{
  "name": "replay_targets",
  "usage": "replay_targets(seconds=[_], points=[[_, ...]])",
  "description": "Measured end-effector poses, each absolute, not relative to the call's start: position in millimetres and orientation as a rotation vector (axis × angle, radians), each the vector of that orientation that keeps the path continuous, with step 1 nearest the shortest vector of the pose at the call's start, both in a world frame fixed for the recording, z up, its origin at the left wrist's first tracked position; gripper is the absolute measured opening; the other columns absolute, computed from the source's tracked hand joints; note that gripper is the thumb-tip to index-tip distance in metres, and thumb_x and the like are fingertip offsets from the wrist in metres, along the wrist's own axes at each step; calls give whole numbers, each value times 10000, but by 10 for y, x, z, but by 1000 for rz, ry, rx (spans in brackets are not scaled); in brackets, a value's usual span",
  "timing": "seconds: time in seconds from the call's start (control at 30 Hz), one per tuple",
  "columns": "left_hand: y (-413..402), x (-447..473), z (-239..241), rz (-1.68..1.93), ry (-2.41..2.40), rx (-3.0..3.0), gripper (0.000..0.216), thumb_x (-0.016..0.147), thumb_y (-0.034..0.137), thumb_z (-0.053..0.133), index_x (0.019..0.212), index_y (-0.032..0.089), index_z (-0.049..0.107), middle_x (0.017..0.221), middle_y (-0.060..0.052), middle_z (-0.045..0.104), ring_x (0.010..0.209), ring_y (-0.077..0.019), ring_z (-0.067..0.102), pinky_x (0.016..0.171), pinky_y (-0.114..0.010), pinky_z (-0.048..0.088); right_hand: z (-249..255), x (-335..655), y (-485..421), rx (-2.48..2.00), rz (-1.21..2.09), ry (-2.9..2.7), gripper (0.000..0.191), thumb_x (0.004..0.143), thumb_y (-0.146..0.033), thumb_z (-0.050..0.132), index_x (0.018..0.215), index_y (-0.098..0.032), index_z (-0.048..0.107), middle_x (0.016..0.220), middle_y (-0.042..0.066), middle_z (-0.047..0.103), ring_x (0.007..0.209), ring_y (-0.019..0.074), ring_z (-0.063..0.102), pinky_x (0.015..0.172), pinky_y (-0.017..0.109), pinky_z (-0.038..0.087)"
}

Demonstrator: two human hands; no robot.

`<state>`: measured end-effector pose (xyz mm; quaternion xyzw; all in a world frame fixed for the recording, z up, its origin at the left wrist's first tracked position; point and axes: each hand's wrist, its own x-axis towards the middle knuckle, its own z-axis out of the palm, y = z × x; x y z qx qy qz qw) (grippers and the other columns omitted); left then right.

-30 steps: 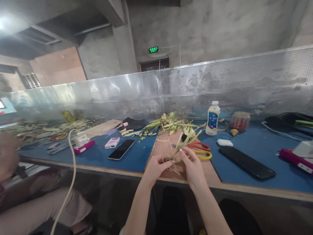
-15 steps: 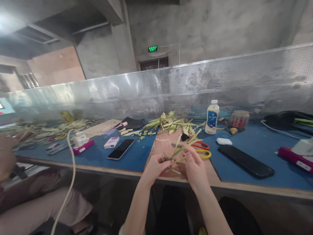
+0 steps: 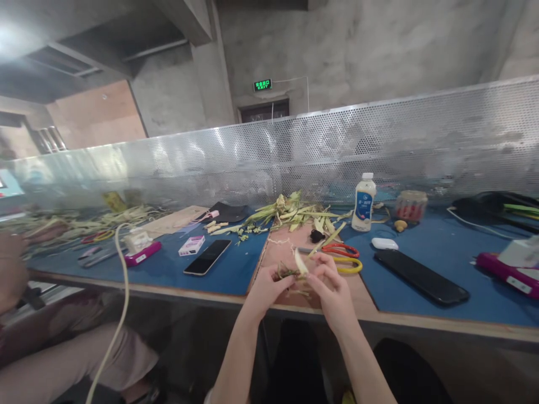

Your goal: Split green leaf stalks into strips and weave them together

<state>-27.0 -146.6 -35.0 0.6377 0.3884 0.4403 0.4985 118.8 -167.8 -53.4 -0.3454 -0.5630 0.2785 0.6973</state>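
Over the front of a brown board (image 3: pixel 278 255), my left hand (image 3: pixel 268 287) pinches a small twisted bundle of green leaf strips (image 3: pixel 285 272). My right hand (image 3: pixel 332 292) is closed on a pale leaf strip (image 3: pixel 300 262) at the bundle's right side; the strip's tip points upward. The fingers partly hide where strip and bundle meet. Just beyond my right hand lie scissors (image 3: pixel 342 247) with one red and one yellow handle loop. A small black object (image 3: pixel 316 235) is near their blades. Farther back is a pile of pale green leaf strips (image 3: pixel 290 212).
To the right are a bottle (image 3: pixel 364 205), a jar (image 3: pixel 411 206), a white earbud case (image 3: pixel 384 243) and a black power bank or phone (image 3: pixel 421 276). On the left lie a phone (image 3: pixel 208 257) and a small box (image 3: pixel 192 245). A cable (image 3: pixel 123 303) hangs near a seated person (image 3: pixel 84 353).
The long green strip that stood up between my hands no longer shows there; a shorter, paler strip is now at the fingers. My right hand has shifted slightly, its fingers more curled.
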Motion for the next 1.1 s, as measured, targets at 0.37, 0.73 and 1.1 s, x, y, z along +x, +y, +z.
replay_targets(seconds=[0.37, 0.73, 1.1], points=[[-1469, -283, -430, 1266, 916, 1679, 232, 717, 309, 582, 874, 167, 487, 744, 3, 545, 680, -110, 523, 623, -211, 415, -518, 1084, -1635, -1107, 333, -1418, 247, 694, -261, 542, 497, -187, 411, 933, 52, 473, 956, 227, 412, 846, 393, 319], [-1547, -181, -425, 1354, 1012, 1903, 262, 745, 231, 533, 1002, 188, 505, 912, -36, 590, 803, -142, 564, 677, -223, 434, -521, 986, -1643, -1164, 168, -1247, 289, 721, -291, 532, 507, -189, 366, 936, 62, 446, 922, 229, 379, 810, 380, 311], [-1579, -166, -415, 1312, 1029, 1912, 319, 762, 299, 517, 1059, 192, 565, 973, -75, 612, 815, -175, 565, 700, -252, 442, -546, 910, -1602, -1253, -67, -1255, 322, 733, -417, 558, 539, -183, 451, 936, 85, 472, 905, 242, 388, 802, 406, 297]])
